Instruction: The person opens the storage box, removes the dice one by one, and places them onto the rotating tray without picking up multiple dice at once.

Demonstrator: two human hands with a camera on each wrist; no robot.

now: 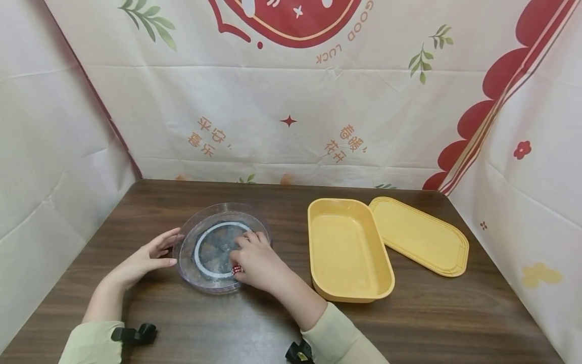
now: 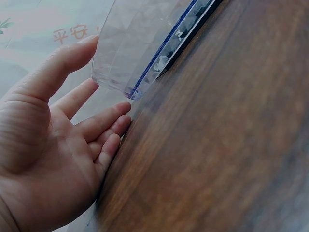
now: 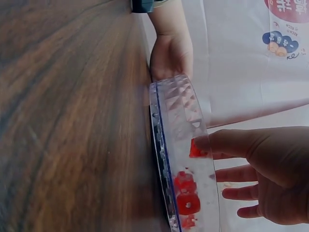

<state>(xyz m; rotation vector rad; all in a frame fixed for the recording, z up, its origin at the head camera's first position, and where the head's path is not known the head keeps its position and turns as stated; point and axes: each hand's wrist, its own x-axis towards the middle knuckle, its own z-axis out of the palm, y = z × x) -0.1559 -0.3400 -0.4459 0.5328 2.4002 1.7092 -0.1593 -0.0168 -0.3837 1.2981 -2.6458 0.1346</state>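
A round clear plastic dish (image 1: 186, 273) with faceted walls stands on the left part of the table. My right hand (image 1: 261, 263) reaches over its right side, fingers bent down inside. Between thumb and finger it pinches a small red die (image 1: 237, 269) with white dots. In the right wrist view, the red die (image 3: 197, 149) shows through the clear wall at the thumb tip, with more red shapes lower along the wall. My left hand (image 1: 147, 255) is at the dish's left rim, fingers loosely spread, with the thumb and index fingertips right by the wall (image 2: 118, 63).
Right of the dish stands a deep yellow rectangular container (image 1: 347, 242) with nothing in it. Its flat yellow lid (image 1: 423, 237) lies beside it, one end against the container's rim. A printed cloth (image 1: 254, 111) hangs behind the dark wooden table (image 1: 204, 328).
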